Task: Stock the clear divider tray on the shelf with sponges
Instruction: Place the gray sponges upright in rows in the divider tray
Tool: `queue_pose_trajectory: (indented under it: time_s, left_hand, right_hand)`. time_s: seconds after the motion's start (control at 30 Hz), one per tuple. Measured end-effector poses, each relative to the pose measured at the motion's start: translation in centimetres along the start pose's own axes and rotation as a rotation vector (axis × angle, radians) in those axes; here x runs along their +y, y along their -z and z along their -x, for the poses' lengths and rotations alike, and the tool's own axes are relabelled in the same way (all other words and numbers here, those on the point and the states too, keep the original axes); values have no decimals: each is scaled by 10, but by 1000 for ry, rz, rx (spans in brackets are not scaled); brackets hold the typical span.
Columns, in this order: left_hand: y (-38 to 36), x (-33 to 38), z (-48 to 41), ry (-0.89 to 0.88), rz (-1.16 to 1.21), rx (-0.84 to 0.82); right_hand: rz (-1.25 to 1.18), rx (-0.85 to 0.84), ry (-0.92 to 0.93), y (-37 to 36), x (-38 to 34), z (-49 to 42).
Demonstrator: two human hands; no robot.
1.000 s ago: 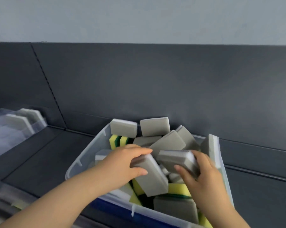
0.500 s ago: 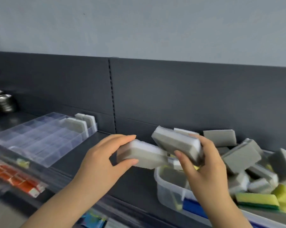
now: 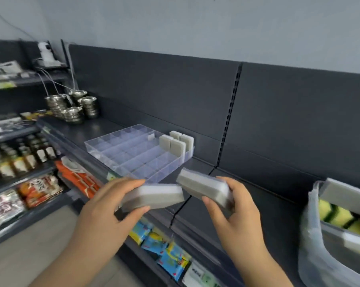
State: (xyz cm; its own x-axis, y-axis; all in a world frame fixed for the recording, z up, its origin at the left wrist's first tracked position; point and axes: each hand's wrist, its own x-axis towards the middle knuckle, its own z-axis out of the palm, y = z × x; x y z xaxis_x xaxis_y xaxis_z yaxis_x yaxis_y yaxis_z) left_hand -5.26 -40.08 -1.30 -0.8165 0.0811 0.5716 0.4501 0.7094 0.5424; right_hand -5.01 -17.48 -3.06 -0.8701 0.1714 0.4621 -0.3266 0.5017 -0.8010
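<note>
- The left hand (image 3: 104, 212) still grips a grey sponge (image 3: 154, 196), fingers (image 3: 129, 183) curled over its top and the thumb beneath.
- The right hand (image 3: 235, 220) still grips a second grey sponge (image 3: 204, 188), tilted, with its near corner just beside the first sponge.
- The clear divider tray (image 3: 133, 156), which was off to the left of the fingers half a second ago, now lies just beyond them on the shelf (image 3: 257, 204).
- Four upright sponges (image 3: 176, 142) stand in the tray's far right compartments, as before.
- The plastic bin (image 3: 315, 245) of spare sponges, earlier just under the right fingers, now sits well apart to their right.
- Stacked steel bowls (image 3: 73, 106) have come into view far left of the fingers.
</note>
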Motion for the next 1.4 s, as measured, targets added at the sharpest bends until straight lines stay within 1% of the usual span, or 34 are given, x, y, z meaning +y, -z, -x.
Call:
queue_pose_trajectory:
  time_s: [0.17, 0.33, 0.5, 0.63, 0.77, 0.93, 1.13, 1.23, 1.4]
  left_hand:
    - [-4, -52, -14, 108, -23, 32]
    - [-23, -102, -63, 148, -56, 22]
    - [-43, -136, -127, 160, -86, -53]
    - [-61, -160, -165, 193, -50, -34]
    - [-74, -179, -182, 215, -16, -64]
    - [-82, -198, -196, 207, 7, -61]
    - [-94, -229, -232, 118, 69, -138]
    - [-101, -250, -251, 57, 132, -164]
    - [-103, -290, -284, -79, 215, -259]
  right_hand:
    - [-67, -74, -73, -50, 21, -34]
    - [-110, -46, -139, -88, 55, -91]
    - [-9, -12, -147, -110, 81, -160]
    - [112, -61, -126, -132, 101, -202]
    - [146, -119, -129, -153, 111, -220]
    - [154, -131, -120, -163, 113, -224]
    - [234, -70, -144, -177, 107, -232]
    - [326, -22, -140, -191, 104, -231]
    - [503, 18, -191, -216, 89, -229]
